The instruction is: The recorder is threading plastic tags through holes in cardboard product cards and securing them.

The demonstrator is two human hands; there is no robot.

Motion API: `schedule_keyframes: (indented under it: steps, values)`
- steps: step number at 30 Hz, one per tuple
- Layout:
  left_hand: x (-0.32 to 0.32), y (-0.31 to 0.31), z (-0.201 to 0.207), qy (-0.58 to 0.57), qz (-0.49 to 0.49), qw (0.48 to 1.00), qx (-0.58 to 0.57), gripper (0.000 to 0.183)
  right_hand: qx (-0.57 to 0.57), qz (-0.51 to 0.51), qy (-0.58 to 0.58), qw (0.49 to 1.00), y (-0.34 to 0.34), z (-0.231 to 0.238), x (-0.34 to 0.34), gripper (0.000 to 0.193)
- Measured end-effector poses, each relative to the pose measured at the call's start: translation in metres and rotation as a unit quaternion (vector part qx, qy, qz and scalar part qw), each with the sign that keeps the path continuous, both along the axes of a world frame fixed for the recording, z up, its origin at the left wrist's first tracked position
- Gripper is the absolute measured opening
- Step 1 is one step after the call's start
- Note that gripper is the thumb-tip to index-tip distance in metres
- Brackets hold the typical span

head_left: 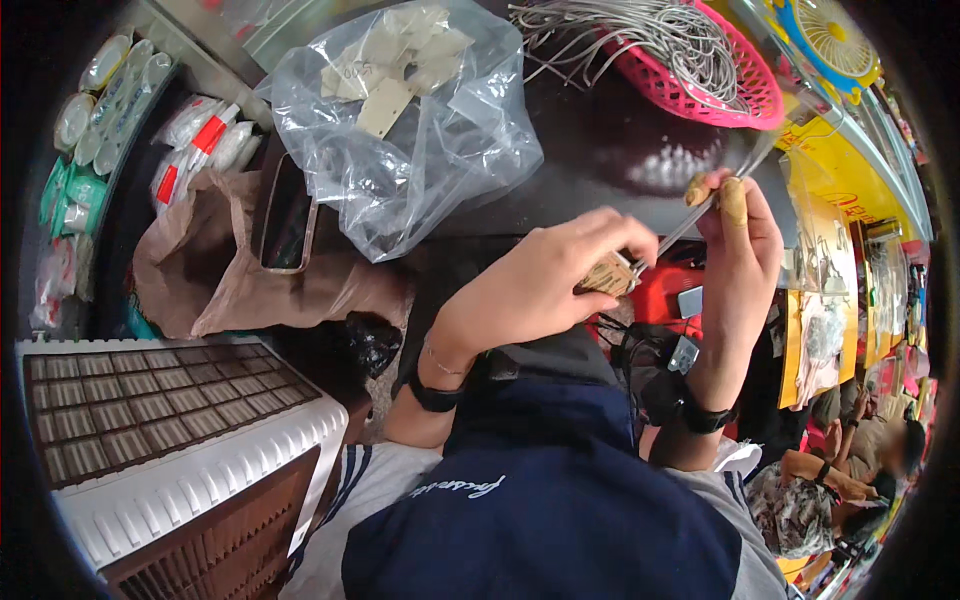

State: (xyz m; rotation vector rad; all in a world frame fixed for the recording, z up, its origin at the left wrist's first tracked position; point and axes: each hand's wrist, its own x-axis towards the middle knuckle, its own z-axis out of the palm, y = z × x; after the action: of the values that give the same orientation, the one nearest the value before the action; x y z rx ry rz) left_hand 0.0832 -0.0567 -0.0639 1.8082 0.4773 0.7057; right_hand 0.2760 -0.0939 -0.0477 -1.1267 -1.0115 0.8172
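My left hand (pixel 545 265) is closed round a small stack of tan cards (pixel 610 275), with printed marks on the side that shows. From that stack, a thin grey cord (pixel 685 224) runs up to my right hand (pixel 740 235). The right thumb and finger, both in yellowish fingertip covers, pinch the cord, and a short end sticks out past them. Beyond my hands, a pink basket (pixel 765 100) holds a tangle of grey cords (pixel 690 45), some spilling over its left side. A clear plastic bag (pixel 440 165) with loose beige cards (pixel 385 105) lies farther left.
A phone (pixel 287 215) rests on a brown cloth bag (pixel 205 245) at left. Below it stands a white and brown air cooler (pixel 190 470). The dark table (pixel 570 170) lies beyond my hands. A yellow fan (pixel 825 35) is far right; people (pixel 810 490) sit at lower right.
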Motion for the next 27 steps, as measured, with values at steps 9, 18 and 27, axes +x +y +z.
schedule_keyframes:
  steps: [9,18,27]
  values:
    - [0.005,0.0,-0.006,0.057,-0.052,0.995,0.064,0.018,0.057,-0.011,-0.003,0.998,-0.004,0.016,0.009,0.027]
    - [0.007,0.0,-0.001,0.04,-0.04,0.995,0.076,0.023,0.109,-0.056,0.018,0.992,-0.003,0.016,0.015,0.028]
    - [0.004,-0.001,0.004,0.013,-0.085,0.996,0.021,0.032,0.175,-0.017,0.098,0.98,0.0,0.014,0.013,0.03]
